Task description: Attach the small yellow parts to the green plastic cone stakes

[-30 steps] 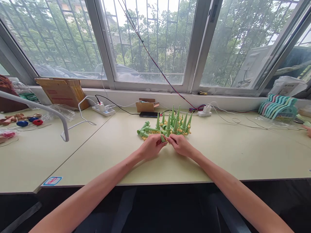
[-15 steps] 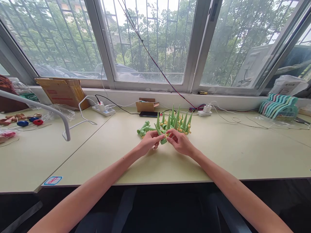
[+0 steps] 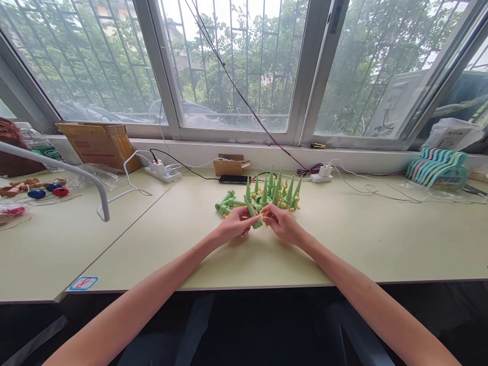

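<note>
My left hand (image 3: pixel 235 223) is closed around a green cone-shaped piece (image 3: pixel 256 222), its pointed end tilted up and to the left. Opposite it, the fingertips of my right hand (image 3: pixel 284 223) pinch a small yellow piece (image 3: pixel 262 216) against or close beside the cone's wide end; whether the two are joined cannot be made out. Just behind my hands stand several upright green cones (image 3: pixel 279 182) with small yellow parts around their bases. Green tube-like pieces (image 3: pixel 224 202) lie to the left of these cones, partly hidden by my left hand.
A black phone (image 3: pixel 235 179) lies behind the cones, before a small open cardboard box (image 3: pixel 230 165). Power strips (image 3: pixel 163 174) and cables run along the window wall. Teal hangers (image 3: pixel 436 168) stand at far right. A white curved lamp arm (image 3: pixel 97 185) reaches in from the left.
The green cone in my left hand has turned and tipped slightly lower, its wide end shifting right. My right fingertips stay at it with the yellow piece.
</note>
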Demonstrator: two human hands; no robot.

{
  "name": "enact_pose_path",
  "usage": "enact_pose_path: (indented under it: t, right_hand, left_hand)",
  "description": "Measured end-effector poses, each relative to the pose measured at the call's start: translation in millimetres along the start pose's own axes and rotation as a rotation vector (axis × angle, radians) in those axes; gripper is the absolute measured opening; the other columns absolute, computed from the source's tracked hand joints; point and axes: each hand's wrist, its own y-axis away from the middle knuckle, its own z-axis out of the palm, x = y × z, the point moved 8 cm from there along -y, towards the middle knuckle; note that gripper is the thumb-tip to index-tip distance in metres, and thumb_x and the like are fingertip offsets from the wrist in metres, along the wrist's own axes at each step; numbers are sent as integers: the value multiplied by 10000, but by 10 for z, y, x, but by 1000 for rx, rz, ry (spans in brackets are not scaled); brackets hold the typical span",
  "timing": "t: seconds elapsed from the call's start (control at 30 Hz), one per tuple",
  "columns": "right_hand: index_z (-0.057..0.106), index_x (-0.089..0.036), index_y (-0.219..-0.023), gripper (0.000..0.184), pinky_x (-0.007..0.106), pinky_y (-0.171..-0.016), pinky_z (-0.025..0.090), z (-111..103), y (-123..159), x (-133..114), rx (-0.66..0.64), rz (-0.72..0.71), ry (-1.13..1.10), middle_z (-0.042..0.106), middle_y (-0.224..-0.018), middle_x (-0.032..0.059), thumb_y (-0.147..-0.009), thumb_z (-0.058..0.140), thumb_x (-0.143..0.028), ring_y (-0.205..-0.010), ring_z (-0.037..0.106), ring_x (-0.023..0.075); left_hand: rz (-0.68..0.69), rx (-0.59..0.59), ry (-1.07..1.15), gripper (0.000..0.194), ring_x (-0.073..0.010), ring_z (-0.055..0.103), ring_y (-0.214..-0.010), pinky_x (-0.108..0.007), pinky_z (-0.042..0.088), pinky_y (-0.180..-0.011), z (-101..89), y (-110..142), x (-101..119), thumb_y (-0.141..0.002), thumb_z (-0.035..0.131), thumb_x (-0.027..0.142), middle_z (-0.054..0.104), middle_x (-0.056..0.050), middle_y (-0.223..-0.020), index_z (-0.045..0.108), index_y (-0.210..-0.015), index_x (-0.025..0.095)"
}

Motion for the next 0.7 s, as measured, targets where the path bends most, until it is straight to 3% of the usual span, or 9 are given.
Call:
enact_pose_path:
  t: [0.37, 0.57, 0.7]
  right_hand:
    - [523, -198, -950, 169, 242, -618, 393, 20, 5, 17, -19, 2, 10, 566, -643, -31, -970, 447, -347, -572, 497, 119]
    - [501, -204, -856, 203, 235, -576, 355, 20, 7, 17, -29, 12, 36, 541, -610, -39, -979, 418, -343, -533, 451, 111]
    - [484, -205, -808, 221, 236, -561, 322, 12, 9, 10, -18, 23, 62, 518, -607, -40, -974, 423, -338, -534, 427, 111]
  left_hand:
    - [92, -6, -119, 373, -49, 400, -464, -186, 337, -391, 30, 15, 59, -788, 666, 510, 491, 35, -650, 594, -856, 151]
    - [221, 5, -235, 326, -74, 458, -570, -207, 426, -529, 59, 22, 128, -824, 640, 460, 534, 10, -689, 606, -850, 137]
    - [288, 24, -348, 273, -85, 438, -585, -218, 414, -547, 54, 19, 118, -854, 605, 405, 498, 16, -655, 613, -844, 133]
